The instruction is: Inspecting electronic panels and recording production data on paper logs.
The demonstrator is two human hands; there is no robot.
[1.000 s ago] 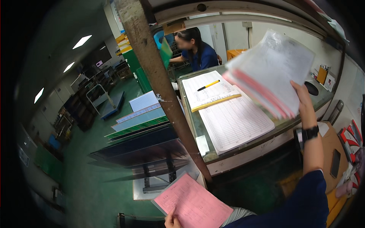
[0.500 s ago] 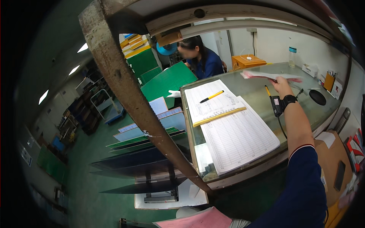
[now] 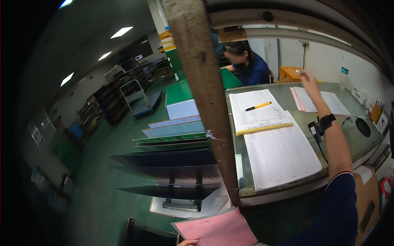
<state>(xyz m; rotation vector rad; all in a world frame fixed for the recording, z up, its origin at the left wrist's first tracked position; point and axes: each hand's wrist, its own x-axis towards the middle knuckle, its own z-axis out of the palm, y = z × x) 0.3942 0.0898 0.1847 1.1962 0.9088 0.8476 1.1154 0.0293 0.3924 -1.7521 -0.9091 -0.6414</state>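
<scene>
My left hand (image 3: 189,242) shows only in part at the lower edge. Its fingers grip a pink sheet (image 3: 219,228) that seems to lie in a clear sleeve. Over the far part of the glass-topped desk (image 3: 283,172) is my raised right hand (image 3: 310,85). Nothing shows in it, and its fingers look loosely stretched and partly overlap. Beneath it lies a stack of white and pink papers (image 3: 334,103). Left of my right forearm are printed table sheets (image 3: 283,158) with a yellow strip (image 3: 262,129) across them and a yellow-black pen (image 3: 258,106).
A brown upright post (image 3: 197,69) stands left of the desk. Beyond it, dark and green panels (image 3: 168,158) stand in a rack. Across the desk sits a person (image 3: 256,69) in blue. A bottle (image 3: 343,78), a black disc (image 3: 363,127) and a pen holder (image 3: 376,111) occupy the desk's right side.
My right hand has let go of the white and pink papers, which now lie on the desk, and has risen. The pink sheet has come further into view with my left hand. The view has turned left.
</scene>
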